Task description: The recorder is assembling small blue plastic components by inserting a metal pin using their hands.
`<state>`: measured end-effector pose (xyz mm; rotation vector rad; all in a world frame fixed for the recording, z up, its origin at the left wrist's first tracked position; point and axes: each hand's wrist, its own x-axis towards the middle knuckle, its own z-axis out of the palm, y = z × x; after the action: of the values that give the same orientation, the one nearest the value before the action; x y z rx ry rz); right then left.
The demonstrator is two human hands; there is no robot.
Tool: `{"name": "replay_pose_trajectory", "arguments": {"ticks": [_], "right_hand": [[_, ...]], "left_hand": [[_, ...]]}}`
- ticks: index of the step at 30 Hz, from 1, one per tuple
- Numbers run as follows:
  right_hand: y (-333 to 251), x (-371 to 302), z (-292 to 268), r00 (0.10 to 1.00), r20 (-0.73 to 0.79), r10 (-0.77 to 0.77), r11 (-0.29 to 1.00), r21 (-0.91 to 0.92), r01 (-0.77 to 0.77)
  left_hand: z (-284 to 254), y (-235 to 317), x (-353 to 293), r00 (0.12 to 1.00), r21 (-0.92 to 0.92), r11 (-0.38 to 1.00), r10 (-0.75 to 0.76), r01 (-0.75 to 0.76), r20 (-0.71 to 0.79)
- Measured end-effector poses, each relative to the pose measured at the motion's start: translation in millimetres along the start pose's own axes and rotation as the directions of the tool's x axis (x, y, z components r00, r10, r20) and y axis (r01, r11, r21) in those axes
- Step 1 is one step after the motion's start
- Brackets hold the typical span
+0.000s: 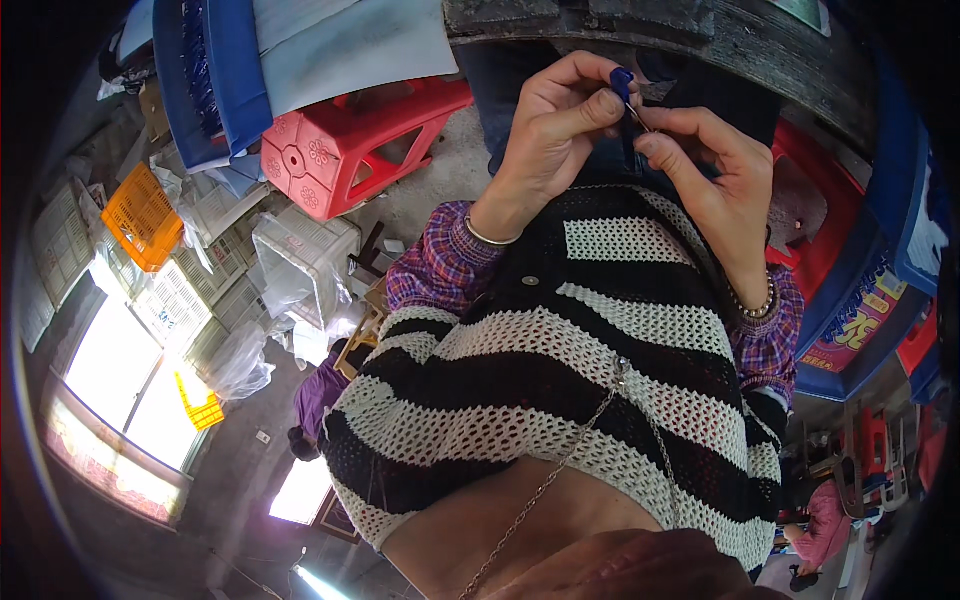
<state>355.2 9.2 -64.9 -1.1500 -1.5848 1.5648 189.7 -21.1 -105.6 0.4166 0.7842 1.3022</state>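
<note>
Both my hands are raised close together in front of my striped black-and-white knit top (600, 340), near the top of the view. With thumb and forefinger, my left hand (555, 135) pinches a small dark blue strip (622, 82) that looks like cloth or ribbon; part of it hangs down between the hands. My right hand (712, 170) is closed in a pinch at a thin, shiny metal piece (636, 117) that reaches to the blue strip. Whether this is a needle, pin or wire is too small to tell.
A dark wooden table edge (790, 60) runs beyond my hands. To the left are a red plastic stool (310, 165), a blue tray (235, 75), an orange crate (140, 215) and pale crates. Blue bins (850, 345) stand at right. Two people (318, 392) (825, 525) are farther off.
</note>
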Motion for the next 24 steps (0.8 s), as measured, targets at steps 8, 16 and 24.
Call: {"name": "replay_pose_trajectory", "arguments": {"ticks": [8, 16, 24], "right_hand": [[2.1, 0.7, 1.4, 1.000, -0.028, 0.004, 0.999, 0.033, -0.003], [4.4, 0.9, 1.9, 1.000, -0.030, -0.001, 1.000, 0.027, 0.001], [3.7, -0.8, -2.4, 0.997, 0.042, 0.064, 0.998, -0.007, -0.064]], "left_hand": [[-1.8, -1.6, 0.8, 1.000, -0.001, 1.000, -0.013, 0.013, -0.014], [-2.4, -2.9, 1.5, 0.999, 0.004, 0.999, -0.040, 0.040, -0.030], [-1.9, -3.4, 2.0, 0.999, -0.003, 0.999, -0.041, 0.041, -0.028]]}}
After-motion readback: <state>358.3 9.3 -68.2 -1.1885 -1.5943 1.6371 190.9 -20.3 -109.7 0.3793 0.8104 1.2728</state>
